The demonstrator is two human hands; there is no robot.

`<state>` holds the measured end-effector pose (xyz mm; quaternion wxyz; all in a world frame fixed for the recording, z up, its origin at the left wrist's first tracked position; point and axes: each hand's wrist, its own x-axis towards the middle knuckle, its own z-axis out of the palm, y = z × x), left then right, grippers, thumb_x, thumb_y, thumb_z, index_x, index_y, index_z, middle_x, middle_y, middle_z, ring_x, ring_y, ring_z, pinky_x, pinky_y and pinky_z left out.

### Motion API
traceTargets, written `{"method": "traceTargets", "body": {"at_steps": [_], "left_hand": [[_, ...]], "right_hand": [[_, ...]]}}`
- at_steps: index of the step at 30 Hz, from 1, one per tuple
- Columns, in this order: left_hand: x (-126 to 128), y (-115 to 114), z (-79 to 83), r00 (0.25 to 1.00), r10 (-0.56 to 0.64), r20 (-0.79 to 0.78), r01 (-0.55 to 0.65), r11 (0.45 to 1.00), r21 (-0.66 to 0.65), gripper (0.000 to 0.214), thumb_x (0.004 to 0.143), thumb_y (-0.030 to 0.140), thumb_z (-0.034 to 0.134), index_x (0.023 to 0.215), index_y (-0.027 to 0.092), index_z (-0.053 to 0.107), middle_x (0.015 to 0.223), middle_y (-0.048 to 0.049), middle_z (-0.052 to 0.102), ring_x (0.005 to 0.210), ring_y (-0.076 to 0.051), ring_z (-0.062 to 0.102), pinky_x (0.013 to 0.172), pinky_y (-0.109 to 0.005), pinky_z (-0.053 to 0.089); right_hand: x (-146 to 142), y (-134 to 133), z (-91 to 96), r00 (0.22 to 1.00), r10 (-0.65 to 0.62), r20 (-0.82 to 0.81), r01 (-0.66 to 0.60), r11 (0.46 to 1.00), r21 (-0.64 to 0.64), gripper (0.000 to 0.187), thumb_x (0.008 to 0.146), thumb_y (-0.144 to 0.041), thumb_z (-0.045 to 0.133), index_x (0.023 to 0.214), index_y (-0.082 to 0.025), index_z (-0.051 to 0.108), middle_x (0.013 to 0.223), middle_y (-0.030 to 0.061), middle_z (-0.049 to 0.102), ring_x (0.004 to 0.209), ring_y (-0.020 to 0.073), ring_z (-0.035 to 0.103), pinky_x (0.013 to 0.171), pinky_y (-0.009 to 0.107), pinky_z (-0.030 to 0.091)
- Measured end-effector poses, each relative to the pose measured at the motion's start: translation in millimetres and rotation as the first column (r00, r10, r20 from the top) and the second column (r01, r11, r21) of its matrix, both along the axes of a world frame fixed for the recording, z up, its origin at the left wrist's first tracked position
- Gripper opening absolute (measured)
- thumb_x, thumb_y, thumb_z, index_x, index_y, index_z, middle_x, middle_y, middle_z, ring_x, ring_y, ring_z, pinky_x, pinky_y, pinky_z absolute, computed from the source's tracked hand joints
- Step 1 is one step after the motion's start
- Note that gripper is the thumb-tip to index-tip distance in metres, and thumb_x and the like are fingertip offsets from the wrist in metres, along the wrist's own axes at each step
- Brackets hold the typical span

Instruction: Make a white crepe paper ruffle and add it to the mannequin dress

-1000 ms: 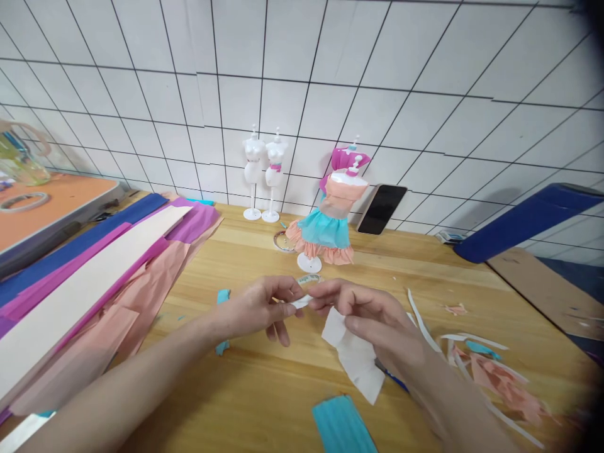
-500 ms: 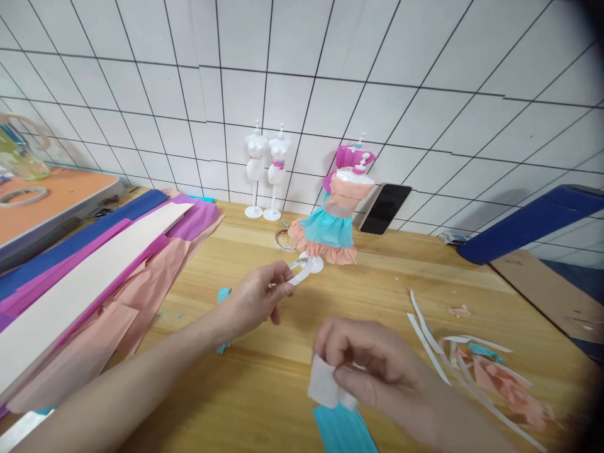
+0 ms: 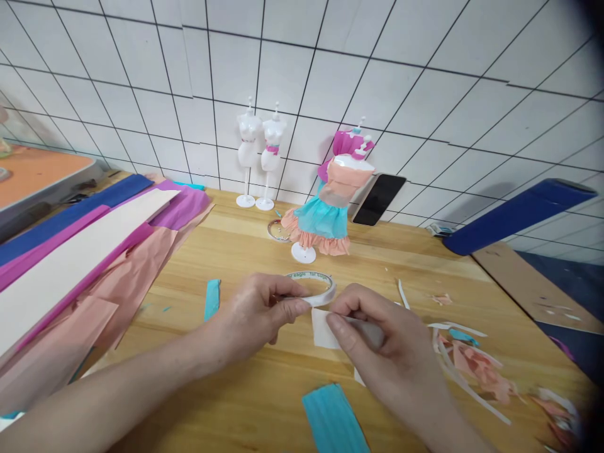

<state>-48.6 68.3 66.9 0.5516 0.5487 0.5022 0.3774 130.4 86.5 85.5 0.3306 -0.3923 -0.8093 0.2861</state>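
Observation:
My left hand point(image 3: 264, 308) pinches a narrow roll of white tape point(image 3: 325, 296) by its near side, the ring tilted toward me. Close beside it, my right hand point(image 3: 382, 333) grips a piece of white paper point(image 3: 325, 328) between thumb and fingers, with part of it hidden in the palm. The paper's left corner is right by the tape roll; whether they touch I cannot tell. Below my right hand a turquoise crepe paper strip point(image 3: 335, 418) lies on the wooden table. A smaller turquoise strip point(image 3: 212, 299) lies left of my left hand.
A dress form in a peach and turquoise dress point(image 3: 330, 207) stands behind my hands, near two bare white forms point(image 3: 248, 151). A phone point(image 3: 380, 199) and a blue cylinder point(image 3: 519, 217) lean at the wall. Crepe sheets point(image 3: 136, 270) lie left, paper scraps point(image 3: 476, 365) right.
My hands have come together: the left moved slightly right with the tape roll, the right rose toward it with the white paper. The view has shifted a little.

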Motion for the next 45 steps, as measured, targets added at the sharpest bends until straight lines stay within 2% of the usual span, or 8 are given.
{"method": "traceTargets", "body": {"at_steps": [5, 7, 10, 15, 20, 29, 39, 45], "left_hand": [[4, -4, 4.0, 0.997, 0.063, 0.055, -0.062, 0.998, -0.017, 0.023, 0.080, 0.036, 0.052, 0.081, 0.015, 0.064, 0.062, 0.0044, 0.048, 0.040, -0.003, 0.041, 0.038, -0.016, 0.034], [4, -4, 3.6, 0.996, 0.073, 0.051, -0.071, 0.997, -0.025, 0.023, 0.080, 0.036, 0.053, 0.081, 0.016, 0.063, 0.064, 0.0039, 0.050, 0.040, -0.003, 0.041, 0.038, -0.016, 0.034], [4, -4, 1.3, 0.996, 0.070, 0.059, -0.069, 0.997, -0.028, 0.023, 0.081, 0.037, 0.054, 0.080, 0.016, 0.063, 0.064, 0.0039, 0.050, 0.040, -0.003, 0.041, 0.038, -0.016, 0.036], [5, -3, -1.7, 0.994, 0.057, 0.093, -0.056, 0.998, -0.011, 0.022, 0.080, 0.035, 0.054, 0.077, 0.015, 0.062, 0.063, 0.0041, 0.049, 0.040, -0.002, 0.040, 0.038, -0.016, 0.036], [6, -5, -1.7, 0.997, 0.040, 0.073, -0.040, 0.999, -0.005, 0.021, 0.082, 0.033, 0.054, 0.084, 0.016, 0.066, 0.064, 0.0038, 0.050, 0.042, -0.003, 0.041, 0.040, -0.016, 0.037], [8, -7, -1.7, 0.997, 0.042, 0.066, -0.041, 0.999, -0.007, 0.021, 0.082, 0.033, 0.054, 0.083, 0.015, 0.065, 0.062, 0.0041, 0.048, 0.042, -0.003, 0.039, 0.040, -0.017, 0.036], [13, -9, 0.3, 0.998, 0.051, 0.041, -0.051, 0.999, -0.004, 0.024, 0.081, 0.036, 0.053, 0.081, 0.015, 0.064, 0.067, 0.0011, 0.054, 0.046, -0.005, 0.040, 0.041, -0.018, 0.036], [14, -11, -6.4, 0.995, 0.094, 0.026, -0.095, 0.995, 0.039, 0.030, 0.077, 0.044, 0.061, 0.079, 0.015, 0.064, 0.064, 0.0007, 0.053, 0.050, -0.007, 0.037, 0.043, -0.020, 0.027]], "right_hand": [[-1, -7, -2.5, 0.976, -0.170, -0.134, 0.150, 0.978, -0.148, 0.021, 0.080, -0.027, 0.054, 0.061, -0.021, 0.048, 0.051, -0.0058, 0.040, 0.043, 0.0088, 0.033, 0.038, 0.022, 0.025], [0, -7, -3.2, 0.963, -0.228, -0.146, 0.207, 0.968, -0.142, 0.022, 0.079, -0.029, 0.057, 0.060, -0.021, 0.048, 0.050, -0.0057, 0.040, 0.043, 0.0090, 0.033, 0.039, 0.022, 0.026], [-2, -6, -4.3, 0.965, -0.212, -0.152, 0.201, 0.976, -0.080, 0.023, 0.078, -0.028, 0.058, 0.059, -0.021, 0.048, 0.049, -0.0050, 0.042, 0.042, 0.0088, 0.034, 0.038, 0.022, 0.026], [-7, -6, -4.5, 0.974, -0.168, -0.151, 0.152, 0.982, -0.115, 0.022, 0.078, -0.025, 0.057, 0.058, -0.021, 0.048, 0.049, -0.0054, 0.042, 0.041, 0.0082, 0.034, 0.037, 0.022, 0.026], [-6, -2, -6.8, 0.984, -0.144, -0.104, 0.145, 0.989, 0.002, 0.021, 0.077, -0.023, 0.058, 0.057, -0.021, 0.050, 0.048, -0.0056, 0.046, 0.040, 0.0080, 0.036, 0.036, 0.021, 0.025], [-7, -3, -8.2, 0.979, -0.198, -0.054, 0.201, 0.978, 0.050, 0.023, 0.079, -0.024, 0.056, 0.057, -0.021, 0.049, 0.049, -0.0050, 0.048, 0.041, 0.0082, 0.039, 0.036, 0.022, 0.023], [-7, -2, -11.9, 0.966, -0.249, 0.071, 0.222, 0.939, 0.261, 0.022, 0.081, -0.023, 0.055, 0.060, -0.022, 0.048, 0.051, -0.0046, 0.050, 0.038, 0.0076, 0.037, 0.037, 0.024, 0.026], [-8, -4, -12.2, 0.951, -0.289, 0.108, 0.240, 0.914, 0.327, 0.023, 0.081, -0.027, 0.056, 0.060, -0.023, 0.049, 0.049, -0.0044, 0.050, 0.038, 0.0083, 0.039, 0.038, 0.025, 0.028]]}}
